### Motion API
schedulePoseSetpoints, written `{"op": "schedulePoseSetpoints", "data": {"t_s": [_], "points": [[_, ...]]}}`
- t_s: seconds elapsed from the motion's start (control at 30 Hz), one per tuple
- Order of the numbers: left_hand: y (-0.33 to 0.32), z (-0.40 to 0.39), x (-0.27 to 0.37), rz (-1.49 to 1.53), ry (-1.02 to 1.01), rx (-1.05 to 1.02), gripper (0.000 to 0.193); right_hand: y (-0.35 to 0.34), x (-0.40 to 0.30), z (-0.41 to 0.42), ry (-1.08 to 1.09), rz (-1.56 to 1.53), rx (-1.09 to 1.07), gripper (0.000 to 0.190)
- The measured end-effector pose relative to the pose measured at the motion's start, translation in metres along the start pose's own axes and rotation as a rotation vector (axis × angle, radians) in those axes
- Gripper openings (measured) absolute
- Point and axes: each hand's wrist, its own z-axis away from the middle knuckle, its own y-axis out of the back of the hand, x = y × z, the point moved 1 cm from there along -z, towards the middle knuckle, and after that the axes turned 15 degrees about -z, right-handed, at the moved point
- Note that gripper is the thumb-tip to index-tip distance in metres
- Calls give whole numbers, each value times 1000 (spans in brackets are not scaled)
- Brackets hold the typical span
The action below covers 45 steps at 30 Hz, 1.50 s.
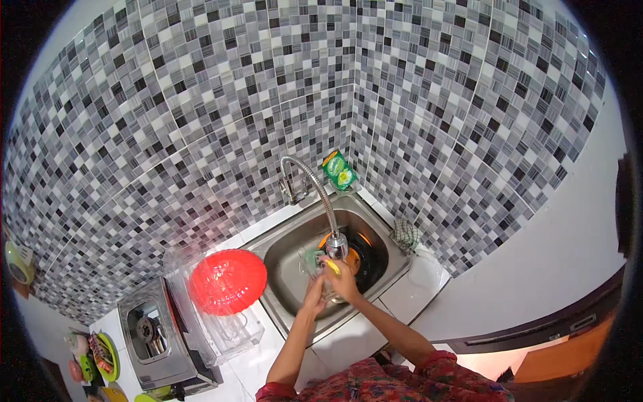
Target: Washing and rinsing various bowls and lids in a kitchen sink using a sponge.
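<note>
Over the stainless steel sink (pixel 286 274), both hands are close together below the faucet head (pixel 336 246). My left hand (pixel 315 297) grips a clear, glass-like vessel (pixel 312 260) whose exact shape is blurred. Something yellow, seemingly a sponge (pixel 332 267), is pinched in my right hand (pixel 343 282) against that vessel. Behind the hands, a dark round pan or basin (pixel 376 261) lies in the sink's right part, with an orange item (pixel 353 261) by it, partly hidden. Whether water is running cannot be told.
A flexible metal faucet (pixel 321 188) arches over the sink. Behind it stands a green detergent pouch (pixel 339 171); a checked cloth (pixel 405 235) lies at the right corner. To the left are a red plastic basket (pixel 228 281) on a clear rack (pixel 236 336), and a gas stove (pixel 150 331).
</note>
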Motion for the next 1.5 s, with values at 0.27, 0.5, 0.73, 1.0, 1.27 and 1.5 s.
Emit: {"op": "schedulePoseSetpoints", "data": {"t_s": [0.27, 0.5, 0.73, 1.0, 1.27, 1.5], "points": [[-5, 9, 13, -627, -391, -175, 71, 32, 58, -38, -252, -108, -28, 46], [21, 9, 21, -989, -688, 116, 68, 28, -9, -7, -21, 111, -713, 37], [1, 19, 37, -1530, -936, 95, 57, 18, 10, 0, -599, -161, -1064, 52], [22, 24, 14, -1682, -633, 100, 51, 5, 13, 17, -653, -150, -1228, 48], [24, 18, 9, -1721, -649, 79, 61, 3, 35, 21, -1163, -574, -988, 52], [27, 11, 13, -1599, -655, 52, 57, -3, 28, 23, -748, -413, -962, 33]]}}
